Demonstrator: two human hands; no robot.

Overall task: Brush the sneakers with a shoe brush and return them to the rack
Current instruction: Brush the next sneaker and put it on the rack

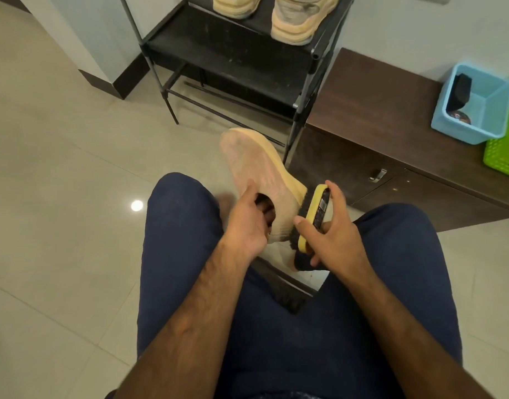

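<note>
Resting in blue bin [455, 132]: tin [458, 116] (round)

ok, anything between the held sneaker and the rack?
Nothing visible. The left hand holds the sneaker in front of the rack, only bare floor between. The brush in the right hand lies against the sneaker's right side. Two sneakers sit on the upper shelf; the shelf below shows room.

The sneaker [256, 168] is soft knit cloth, the brush [315, 203] has dark rough hairs on a smooth yellow back that may be plastic, the floor tiles [74, 168] are shiny, the rack [218, 50] is dull black metal, and the cabinet [377, 96] is dark matt wood.
</note>
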